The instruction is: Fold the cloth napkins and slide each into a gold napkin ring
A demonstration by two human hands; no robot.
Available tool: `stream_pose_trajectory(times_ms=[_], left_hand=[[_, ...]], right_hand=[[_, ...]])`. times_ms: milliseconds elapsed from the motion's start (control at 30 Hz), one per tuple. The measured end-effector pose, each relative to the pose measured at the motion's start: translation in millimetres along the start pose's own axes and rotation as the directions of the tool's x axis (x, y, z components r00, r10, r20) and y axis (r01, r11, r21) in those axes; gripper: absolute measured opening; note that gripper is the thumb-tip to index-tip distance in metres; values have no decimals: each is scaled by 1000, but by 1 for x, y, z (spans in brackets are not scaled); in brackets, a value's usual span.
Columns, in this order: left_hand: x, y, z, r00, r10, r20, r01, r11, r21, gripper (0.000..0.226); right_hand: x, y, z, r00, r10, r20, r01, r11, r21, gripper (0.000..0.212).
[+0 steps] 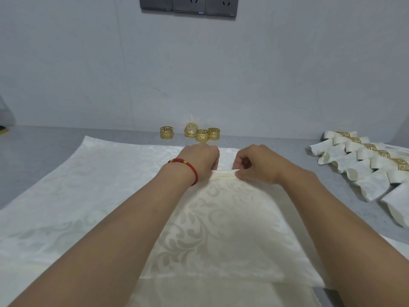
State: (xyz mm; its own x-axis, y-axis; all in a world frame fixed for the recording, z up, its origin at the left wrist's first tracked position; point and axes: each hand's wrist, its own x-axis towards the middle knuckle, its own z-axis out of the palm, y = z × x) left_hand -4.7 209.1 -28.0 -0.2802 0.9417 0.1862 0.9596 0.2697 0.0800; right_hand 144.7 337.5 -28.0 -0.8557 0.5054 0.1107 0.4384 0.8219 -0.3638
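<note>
A cream damask napkin [221, 222] lies in front of me on top of a larger cream cloth [66, 196]. Its far edge is gathered into a small raised fold [223, 173]. My left hand [199, 158], with a red bracelet on the wrist, pinches the fold's left end. The right end is pinched by my right hand [254, 165]. Several gold napkin rings [201, 135] stand loose near the wall beyond my hands, one of them lying on its side.
A row of folded napkins in gold rings [363, 167] lies on the grey counter [33, 142] at the right. The wall with power sockets [189, 5] closes the back. A dark object [329, 298] shows at the bottom right edge.
</note>
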Motion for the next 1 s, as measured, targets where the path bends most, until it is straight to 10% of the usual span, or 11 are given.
stream_pose_trajectory(times_ms=[267, 533, 1000], left_hand=[[-5, -9, -13, 984, 38, 175, -16, 992, -125, 31], [-19, -16, -3, 999, -25, 26, 32, 958, -286, 26], [-47, -1, 20, 983, 102, -150, -71, 977, 203, 26]], right_hand=[[-3, -8, -5, 991, -14, 129, 27, 995, -101, 10], [-15, -5, 19, 1000, 1, -20, -2, 999, -42, 5], [-50, 7, 20, 983, -156, -96, 134, 971, -200, 30]])
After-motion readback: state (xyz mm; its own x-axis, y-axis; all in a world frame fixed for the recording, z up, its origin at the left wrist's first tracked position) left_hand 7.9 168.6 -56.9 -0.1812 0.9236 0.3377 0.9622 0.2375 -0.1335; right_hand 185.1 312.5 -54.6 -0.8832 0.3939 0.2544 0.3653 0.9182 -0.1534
